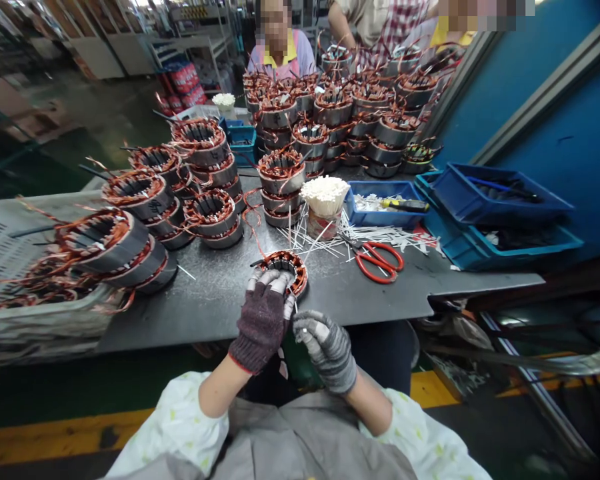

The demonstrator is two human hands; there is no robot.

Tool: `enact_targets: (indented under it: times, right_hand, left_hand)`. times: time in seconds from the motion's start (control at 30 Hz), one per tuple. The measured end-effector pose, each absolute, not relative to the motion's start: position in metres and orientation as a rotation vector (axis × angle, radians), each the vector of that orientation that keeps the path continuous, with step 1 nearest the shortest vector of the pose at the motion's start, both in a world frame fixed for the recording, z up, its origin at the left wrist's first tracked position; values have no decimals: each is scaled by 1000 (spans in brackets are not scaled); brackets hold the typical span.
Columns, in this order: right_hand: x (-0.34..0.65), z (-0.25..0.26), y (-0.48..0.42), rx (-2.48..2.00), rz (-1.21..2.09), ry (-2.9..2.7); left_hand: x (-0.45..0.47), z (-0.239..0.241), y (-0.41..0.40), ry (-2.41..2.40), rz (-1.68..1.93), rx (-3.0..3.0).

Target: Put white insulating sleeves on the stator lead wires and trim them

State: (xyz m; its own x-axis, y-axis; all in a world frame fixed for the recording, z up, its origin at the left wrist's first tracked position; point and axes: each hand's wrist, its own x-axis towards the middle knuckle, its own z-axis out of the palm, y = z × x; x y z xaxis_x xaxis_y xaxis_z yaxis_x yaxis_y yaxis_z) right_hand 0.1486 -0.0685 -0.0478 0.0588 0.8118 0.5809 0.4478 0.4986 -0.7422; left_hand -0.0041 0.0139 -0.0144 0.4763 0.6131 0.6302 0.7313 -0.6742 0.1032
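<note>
A copper-wound motor stator (299, 265) lies near the front edge of the dark worktable (370, 303). My left hand (263, 317), in a dark purple knit glove with white fingertips, grips its near left side, the fingers over the rim. My right hand (326, 347), in a striped grey glove, is closed just below and right of the stator. Between its thumb and fingers it pinches a thin white stick (296, 307), which points up toward the stator's near rim. The glove covers the stick's lower part.
Stators in stacks (280, 180) stand left and behind. A tub of white sticks (325, 207), loose sticks, red-handled scissors (379, 261) and a blue tray (385, 207) lie behind and to the right. Blue bins (500, 193) are at right, a white crate (10, 233) at left. People work opposite.
</note>
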Motion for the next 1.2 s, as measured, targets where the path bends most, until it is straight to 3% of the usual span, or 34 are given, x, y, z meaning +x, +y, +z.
enact_targets:
  times: [0.63, 0.83, 0.97, 1.2]
  right_hand:
    - [144, -63, -55, -1086, 464, -1561]
    - [147, -35, -41, -1167, 982, -1084]
    - [151, -13, -30, -1237, 1203, -809]
    - [154, -16, -18, -1343, 969, -1069]
  left_hand:
    - [4, -10, 12, -1292, -1047, -2389]
    - [2, 0, 13, -1377, -1360, -2494]
    - [-1, 2, 14, -1283, -1353, -2579]
    - [-3, -1, 13, -1228, -1293, -2607]
